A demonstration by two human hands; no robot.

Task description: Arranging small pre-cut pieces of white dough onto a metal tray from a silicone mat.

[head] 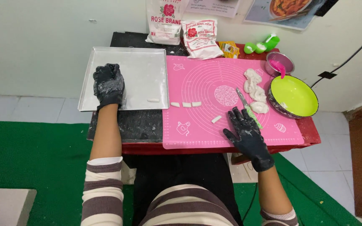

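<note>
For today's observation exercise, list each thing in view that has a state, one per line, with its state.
Left hand: gloved, floury, resting on the tray.
Right hand: gloved, fingers spread flat on the mat.
Metal tray: dusted white, one dough piece on it.
Pink mat: unrolled flat.
Dough pieces: cut, lying in a row.
Dough lump: uncut.
Knife: lying on the mat.
Green bowl: upright, nearly empty.
Flour bags: upright against the wall.

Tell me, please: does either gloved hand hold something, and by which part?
Nothing is clearly held. The left hand rests on the metal tray; the right hand lies flat on the pink mat beside the knife.
</note>
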